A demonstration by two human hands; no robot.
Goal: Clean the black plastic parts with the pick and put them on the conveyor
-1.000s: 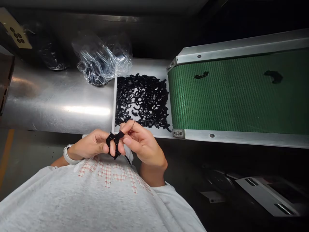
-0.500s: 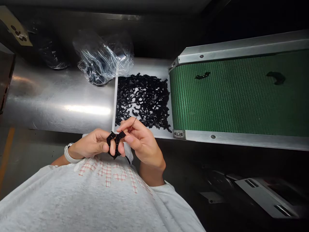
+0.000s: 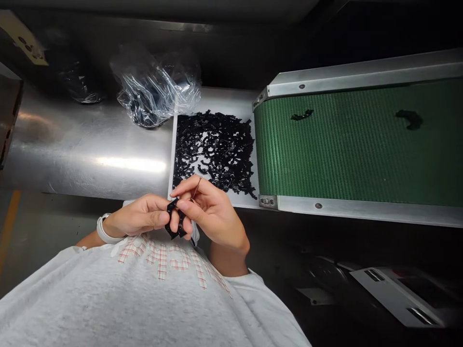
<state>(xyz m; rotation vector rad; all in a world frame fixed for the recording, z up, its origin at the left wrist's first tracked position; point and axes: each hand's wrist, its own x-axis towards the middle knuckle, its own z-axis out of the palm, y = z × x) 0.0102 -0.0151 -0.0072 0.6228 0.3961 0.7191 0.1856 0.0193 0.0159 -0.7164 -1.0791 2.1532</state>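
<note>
Close to my chest, my left hand is closed on a black curved plastic part. Its fingers reach through and behind the part. My right hand has its thumb and index finger at the part's upper end. Between the right fingers a thin metal rod-like tool sticks up; its lower end is hidden by the fingers. Just beyond the hands, a heap of small black curved parts is spread over a white tray.
A green conveyor belt between metal rails lies to the right, carrying two black parts. Left is a steel table with a clear plastic bag at its back. A white device stands low at right.
My right thumb and index finger have moved left onto the black part, which has turned and is more covered. The two parts on the belt have shifted slightly left.
</note>
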